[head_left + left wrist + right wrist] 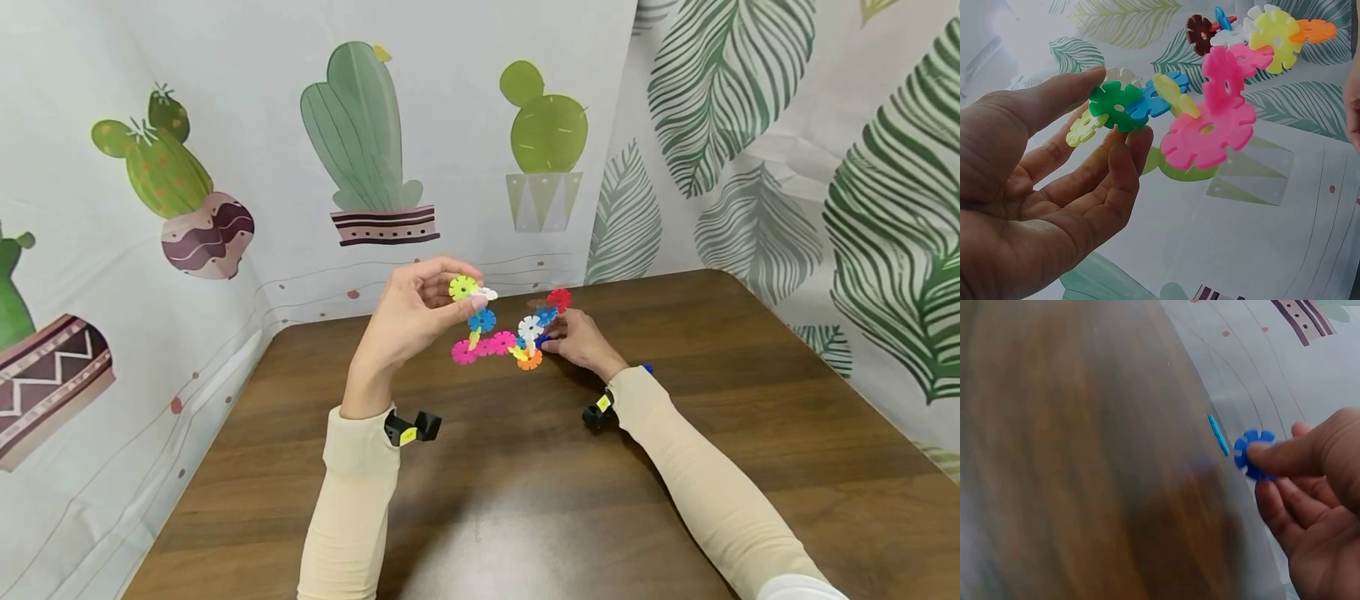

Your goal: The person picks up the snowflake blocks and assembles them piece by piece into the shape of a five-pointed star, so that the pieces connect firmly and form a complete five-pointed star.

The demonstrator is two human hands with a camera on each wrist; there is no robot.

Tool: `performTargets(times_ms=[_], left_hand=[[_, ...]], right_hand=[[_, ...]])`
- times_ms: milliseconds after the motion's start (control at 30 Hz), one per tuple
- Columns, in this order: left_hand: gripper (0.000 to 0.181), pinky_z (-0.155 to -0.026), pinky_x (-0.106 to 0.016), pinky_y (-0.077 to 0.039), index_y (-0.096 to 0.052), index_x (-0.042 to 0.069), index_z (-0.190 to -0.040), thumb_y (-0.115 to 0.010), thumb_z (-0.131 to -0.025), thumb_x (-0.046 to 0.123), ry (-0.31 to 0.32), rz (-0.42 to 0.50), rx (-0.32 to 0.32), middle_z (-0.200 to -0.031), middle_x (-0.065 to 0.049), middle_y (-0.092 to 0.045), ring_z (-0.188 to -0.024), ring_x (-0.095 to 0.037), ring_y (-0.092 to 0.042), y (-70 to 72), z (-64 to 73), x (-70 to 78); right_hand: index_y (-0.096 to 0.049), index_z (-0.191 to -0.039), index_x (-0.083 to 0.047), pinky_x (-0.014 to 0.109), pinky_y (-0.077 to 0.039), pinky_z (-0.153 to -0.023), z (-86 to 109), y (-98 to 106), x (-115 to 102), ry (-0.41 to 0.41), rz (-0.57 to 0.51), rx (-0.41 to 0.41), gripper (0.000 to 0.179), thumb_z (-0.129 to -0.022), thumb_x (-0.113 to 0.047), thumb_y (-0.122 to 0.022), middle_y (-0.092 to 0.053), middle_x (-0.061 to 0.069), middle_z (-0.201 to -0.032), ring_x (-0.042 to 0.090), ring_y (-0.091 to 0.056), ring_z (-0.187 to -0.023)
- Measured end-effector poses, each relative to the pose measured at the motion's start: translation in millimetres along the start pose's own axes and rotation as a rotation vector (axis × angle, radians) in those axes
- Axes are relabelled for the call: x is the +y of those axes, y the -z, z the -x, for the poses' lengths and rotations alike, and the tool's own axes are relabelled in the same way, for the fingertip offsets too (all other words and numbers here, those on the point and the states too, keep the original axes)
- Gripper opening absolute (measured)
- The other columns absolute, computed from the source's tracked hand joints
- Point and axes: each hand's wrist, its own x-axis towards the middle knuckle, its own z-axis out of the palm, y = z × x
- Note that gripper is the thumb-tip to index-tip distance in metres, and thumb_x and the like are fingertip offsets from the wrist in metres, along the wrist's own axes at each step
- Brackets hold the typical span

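We see the chain (pixel 504 342) of little flower discs up in the air over the surface (pixel 480 508). Our left hand (pixel 405 317) has one end of it: thumb on top, fingers under, pinching by the green disc (pixel 1107 103). Our right hand (pixel 583 340) pinches a dark blue disc (pixel 1242 456) b/c thumb and fingers meet on it, right by the other side of the chain. A thin light blue piece (pixel 1219 435) shows edge-on just beside it. Can't tell if the dark blue disc is joined on yet.

The discs look like thin plastic, so prob. v. light, and each one stiff, w/ a bit of give at the slots. They look smooth, so maybe a bit slippy w/ dry fingers. Prob. hard to snap, but the joints are the weak bit: a big tug or twist could pop 1 apart. The middle, w/ the big pink disc (pixel 1210 147), may wobble b/c it's far from our fingers.

Best spot to hold, we think: the flat faces, thumb vs. finger, close to the joint in use, w/ the slots left free. Holding only by the far red disc (pixel 558 300) prob. lets the rest swing.
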Motion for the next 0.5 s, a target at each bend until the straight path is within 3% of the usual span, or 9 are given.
performTargets(times_ms=[167,333,500], left_hand=[[0.026,-0.067,-0.024,-0.055,-0.078,0.015,-0.117,-0.086,-0.092,0.016,0.003,-0.012,0.004,-0.092,-0.003,-0.076,-0.07,-0.019,-0.065,2.5,1.3,1.1],[0.028,-0.068,-0.024,-0.055,-0.077,0.011,-0.119,-0.086,-0.092,0.015,0.002,-0.005,0.001,-0.092,-0.003,-0.076,-0.071,-0.019,-0.064,4.1,0.6,0.1],[0.027,-0.07,-0.025,-0.058,-0.077,0.011,-0.118,-0.086,-0.093,0.014,-0.005,0.01,-0.002,-0.092,-0.003,-0.076,-0.073,-0.019,-0.067,5.3,0.7,0.6]], right_hand=[[-0.067,-0.128,0.007,0.035,-0.064,-0.091,-0.8,4,-4,0.039,-0.054,0.035,0.037,-0.094,-0.003,-0.08,-0.077,0.026,-0.116,0.03,-0.077,-0.103],[-0.069,-0.127,0.004,0.02,-0.06,-0.081,-1.2,11,-17,0.036,-0.053,0.082,0.04,-0.091,-0.007,-0.083,-0.08,0.024,-0.11,0.017,-0.075,-0.093],[-0.071,-0.126,-0.001,0.013,-0.054,-0.079,-0.2,25,-37,0.115,-0.126,0.158,0.041,-0.086,0.004,-0.083,-0.076,0.023,-0.121,0.012,-0.067,-0.092]])
